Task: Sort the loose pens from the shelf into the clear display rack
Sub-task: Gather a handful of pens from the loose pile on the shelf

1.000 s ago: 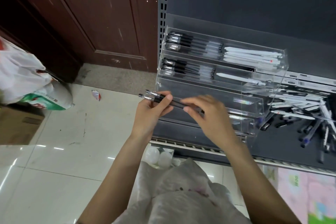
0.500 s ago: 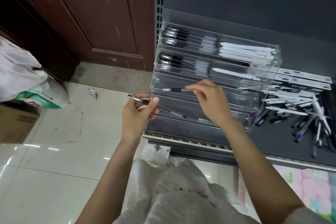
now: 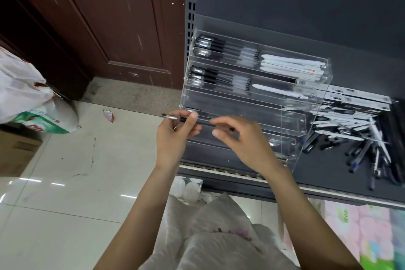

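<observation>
The clear display rack (image 3: 306, 119) stands in tiers on the dark shelf (image 3: 324, 169). Its top tier holds black pens (image 3: 219, 48) and white pens (image 3: 291, 66). The second tier holds black pens (image 3: 214, 80) and one white pen (image 3: 278, 92). The loose pens (image 3: 361, 138) lie in a heap on the shelf to the rack's right. In front of the rack's left end, my left hand (image 3: 175, 138) pinches a black pen (image 3: 175, 118) with a silver tip. My right hand (image 3: 245, 140) is at that pen's rear end, thumb and forefinger slightly apart on either side of it.
Flat pen boxes (image 3: 361, 99) lie behind the heap. A white plastic bag (image 3: 219, 241) sits below my arms. To the left are more bags (image 3: 24, 87) and a cardboard box (image 3: 15, 151) on the tiled floor, with a brown wooden door (image 3: 109, 17) behind.
My right hand carried one pen from the left hand up to the rack's third tier. It has come back empty to the pen that my left hand still holds.
</observation>
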Tool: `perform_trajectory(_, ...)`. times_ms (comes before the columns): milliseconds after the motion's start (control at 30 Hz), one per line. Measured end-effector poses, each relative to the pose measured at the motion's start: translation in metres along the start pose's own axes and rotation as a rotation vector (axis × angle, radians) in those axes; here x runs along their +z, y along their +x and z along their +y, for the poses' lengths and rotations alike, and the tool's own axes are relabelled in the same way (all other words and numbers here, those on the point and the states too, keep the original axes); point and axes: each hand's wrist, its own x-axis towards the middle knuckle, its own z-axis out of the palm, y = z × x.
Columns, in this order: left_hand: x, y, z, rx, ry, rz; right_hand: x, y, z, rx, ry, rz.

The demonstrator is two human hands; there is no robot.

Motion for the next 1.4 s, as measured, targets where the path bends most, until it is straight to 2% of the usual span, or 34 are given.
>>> perform_trajectory(133,0.015,-0.001,0.001,0.043,0.062,-0.041,-0.013,-0.003,0.017,0.027,0.031,0.234)
perform_trajectory(233,0.007,0.008,-0.006,0.257,0.434,0.042,-0.026,0.001,0.043,0.12,-0.077,0.35)
perform_trajectory(333,-0.008,0.023,-0.013,0.472,0.749,0.134,-0.024,0.01,0.058,0.131,-0.218,0.35)
perform_trajectory(400,-0.014,0.031,-0.016,0.479,0.816,0.139,-0.016,0.02,0.055,0.102,-0.254,0.302)
perform_trajectory(600,-0.018,0.037,-0.021,0.447,0.78,0.066,0.004,0.041,0.042,0.07,-0.319,0.093)
perform_trajectory(800,-0.017,0.036,-0.023,0.444,0.758,0.06,0.008,0.042,0.042,0.093,-0.347,0.034)
perform_trajectory(967,-0.007,0.027,-0.018,0.633,0.863,0.197,0.011,0.037,0.04,0.045,-0.305,0.027)
perform_trajectory(1100,0.008,0.017,-0.015,0.751,0.799,0.089,0.013,0.031,0.037,0.049,-0.356,-0.085)
perform_trajectory(1233,0.027,0.011,-0.015,0.787,0.686,-0.04,0.017,0.033,0.034,0.063,-0.482,-0.206)
perform_trajectory(1400,0.048,0.006,-0.019,0.766,0.672,-0.076,0.021,0.042,0.034,0.04,-0.427,-0.195)
